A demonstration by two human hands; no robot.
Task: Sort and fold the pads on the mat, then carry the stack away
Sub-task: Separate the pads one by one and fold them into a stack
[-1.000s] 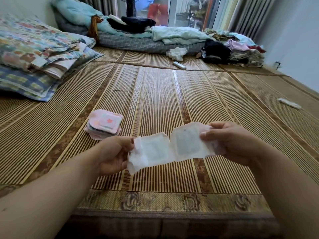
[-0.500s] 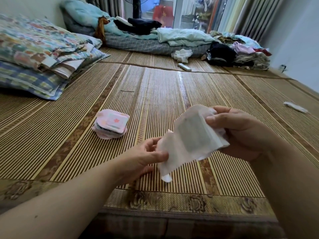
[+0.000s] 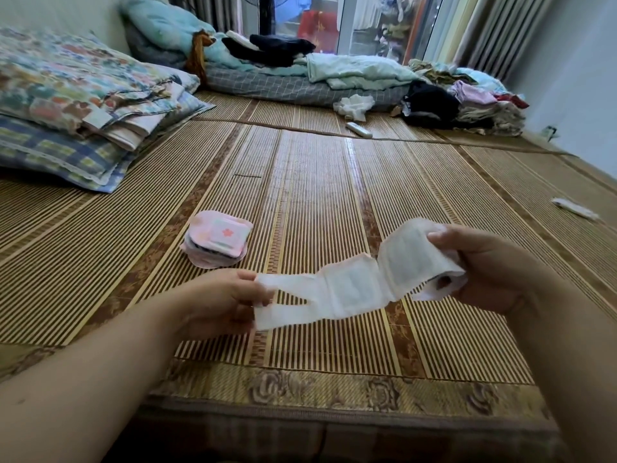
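Note:
A long white pad (image 3: 354, 285) is stretched in the air between my hands, just above the bamboo mat (image 3: 317, 195). My left hand (image 3: 223, 302) pinches its left end, where two loose flaps spread apart. My right hand (image 3: 484, 269) grips the right end, which curls over my fingers. A small stack of folded pink pads (image 3: 217, 242) with a star print lies on the mat, behind and to the left of my left hand.
Folded quilts and pillows (image 3: 76, 101) are piled at the left. Bedding (image 3: 300, 75) and heaps of clothes (image 3: 467, 101) line the far side. A white remote (image 3: 359, 129) and a small white wrapper (image 3: 574, 208) lie on the mat. The mat's front edge (image 3: 334, 406) is close to me.
The pad, bunched up half a second ago, is now pulled out long between my hands. My left hand has moved left; the right keeps its grip on the right end.

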